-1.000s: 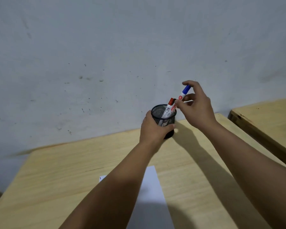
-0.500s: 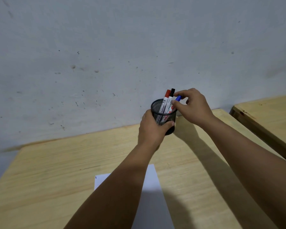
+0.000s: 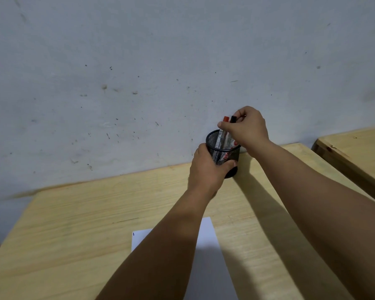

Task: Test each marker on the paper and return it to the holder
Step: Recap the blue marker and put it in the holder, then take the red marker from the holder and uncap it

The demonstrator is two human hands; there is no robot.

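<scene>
1. Since the earlier frame, the blue marker had sunk into the holder at the desk's far edge.
2. Left hand clasped the holder.
3. Right hand, directly above, pinched the upright black marker beside the red marker.

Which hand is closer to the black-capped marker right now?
Right. The right hand has its fingertips at the black-capped marker; the left hand is lower, wrapped around the mesh holder.
</scene>
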